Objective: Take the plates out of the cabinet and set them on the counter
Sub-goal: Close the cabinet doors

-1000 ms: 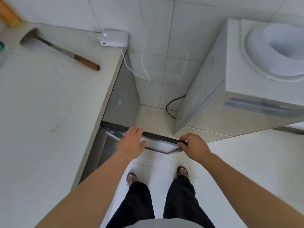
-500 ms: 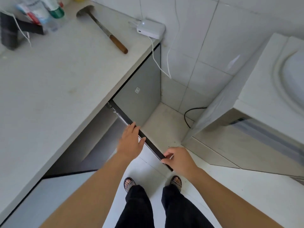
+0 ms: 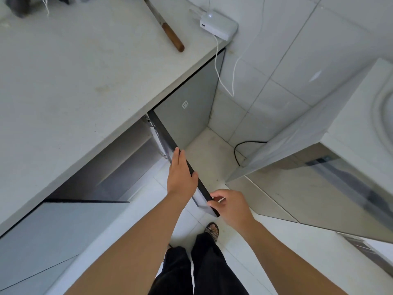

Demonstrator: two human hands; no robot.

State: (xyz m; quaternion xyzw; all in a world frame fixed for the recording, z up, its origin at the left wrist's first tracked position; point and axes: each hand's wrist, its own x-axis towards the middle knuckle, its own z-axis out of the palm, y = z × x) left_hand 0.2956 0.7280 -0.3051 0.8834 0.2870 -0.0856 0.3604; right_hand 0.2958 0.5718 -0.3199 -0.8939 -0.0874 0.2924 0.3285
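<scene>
Now the cabinet door [image 3: 160, 126] has swung much further than it stood a second ago: then it lay almost across in front of me, and here it stands out from the cabinet front, its dark top edge running from the hinge, beyond the left hand, back to the right hand. I have the left hand [image 3: 180, 177] laid flat along that top edge, fingers straight and together, pressing rather than gripping. The right hand [image 3: 230, 206] sits at the door's free corner, nearer me, with thumb and curled fingers pinched on the end of the edge. To the left of the left hand the cabinet opening [image 3: 119, 162] is now exposed, which it was not before. Inside I see only grey panels and what looks like a shelf in shadow. I cannot see the plates from here, so I judge they are deeper in or lower than this angle reaches. The counter [image 3: 85, 71] where they must go lies above and left of both hands, with bare surface close to the opening. A wooden-handled knife [image 3: 172, 37] and a small white box [image 3: 219, 25] with a cable lie further off, beyond the left hand. To the right of the right hand stands a water dispenser [image 3: 350, 124], well apart from the door. I reckon the opening step is all but finished.
</scene>
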